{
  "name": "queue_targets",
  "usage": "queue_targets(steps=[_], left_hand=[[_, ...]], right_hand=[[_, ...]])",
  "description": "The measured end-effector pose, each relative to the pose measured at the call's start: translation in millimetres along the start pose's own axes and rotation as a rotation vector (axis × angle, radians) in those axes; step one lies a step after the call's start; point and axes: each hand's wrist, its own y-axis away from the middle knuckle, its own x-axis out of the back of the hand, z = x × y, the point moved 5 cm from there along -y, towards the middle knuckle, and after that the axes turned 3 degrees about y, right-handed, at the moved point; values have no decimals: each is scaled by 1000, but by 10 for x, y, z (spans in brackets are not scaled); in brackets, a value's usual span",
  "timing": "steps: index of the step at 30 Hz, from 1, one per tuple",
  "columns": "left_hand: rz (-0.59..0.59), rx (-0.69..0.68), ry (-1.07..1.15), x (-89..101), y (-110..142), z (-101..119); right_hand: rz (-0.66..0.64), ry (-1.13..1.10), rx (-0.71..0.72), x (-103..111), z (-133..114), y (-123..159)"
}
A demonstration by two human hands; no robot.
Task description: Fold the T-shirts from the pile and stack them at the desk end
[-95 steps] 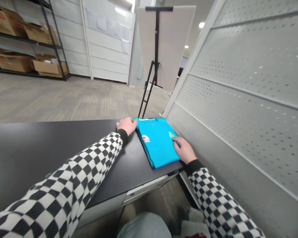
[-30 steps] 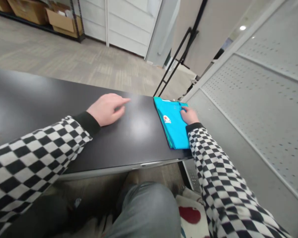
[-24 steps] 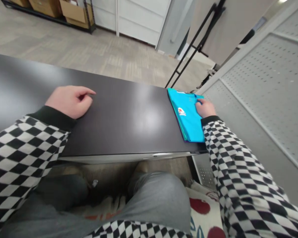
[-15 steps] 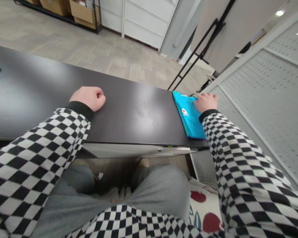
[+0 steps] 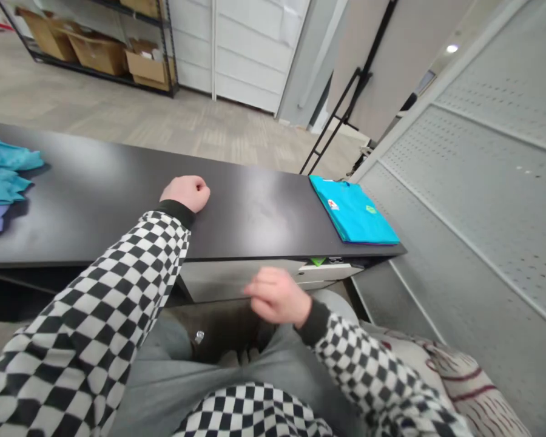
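My left hand (image 5: 185, 193) rests as a closed fist on the dark tabletop (image 5: 264, 212), and nothing shows in it. My right hand (image 5: 279, 295) hangs over my lap, just in front of the table's near edge. It is slightly blurred; its fingers are loosely bent and partly apart, with nothing visible in them. Neatly folded turquoise fabric (image 5: 357, 215) lies flat at the right end of the table, with a red-and-white mark and a green mark on top. Neither hand touches it. A purple edge peeks out underneath.
Turquoise and purple fabric (image 5: 6, 170) lies at the table's left end. A grey perforated panel (image 5: 491, 176) stands along the right. Below the tabletop is a white drawer front (image 5: 236, 279). Beyond the table are a black shelf with cardboard boxes (image 5: 97, 51) and white cabinets (image 5: 250, 54).
My right hand has left the folded turquoise fabric and moved left and toward me, over my lap. My left hand stays a fist on the table. The view has shifted, showing more fabric at left.
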Motion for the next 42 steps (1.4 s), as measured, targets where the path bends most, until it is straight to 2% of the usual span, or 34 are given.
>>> queue_targets(steps=[2,4,6,8,11,13,17,20,22,24,26,27,29,31,34,36,38,39,41,42], left_hand=[[3,-17,35,38,7,-18],[12,-8,61,91,42,-30],[31,2,79,154,121,-24],[49,-2,88,217,251,-9],[17,-44,97,283,516,-9],[-47,-92,99,295,706,-27],[-148,-192,87,280,998,-28],[-157,-234,55,324,1123,39],[-178,-207,1,459,1201,38],[-182,-157,-80,730,1282,-58],[-123,-103,-182,1119,1336,-255],[-80,-65,-238,1326,1346,-383],[5,10,-340,1693,1320,-639],[73,72,-411,1938,1221,-845],[150,143,-460,2131,974,-1082],[214,202,-484,2259,831,-1291],[278,347,-505,2416,783,-1623],[296,467,-507,2489,805,-1837],[293,676,-477,2575,907,-2263],[287,727,-445,2588,957,-2444]], right_hand=[[-78,-59,-47,-673,-344,66],[-261,-110,63,-1202,-647,86],[-420,-133,116,-1480,-782,77],[-560,-107,3,-1566,-703,53],[-797,8,-323,-1556,-379,78],[-902,65,-443,-1542,-228,106],[-964,60,-510,-1573,-209,145],[-925,24,-533,-1525,-351,157],[-875,5,-498,-1438,-506,141],[-833,-3,-413,-1329,-667,123],[-801,-2,-309,-1234,-731,114],[-749,-46,-302,-1187,-695,101],[-675,-179,-299,-1118,-537,76],[-633,-323,-284,-1046,-336,70],[-649,-431,-341,-927,28,151],[-650,-388,-410,-854,310,226],[-629,-287,-454,-798,568,278],[-629,-243,-462,-783,663,292],[-646,-214,-461,-774,750,292],[-636,-223,-452,-765,743,271]])
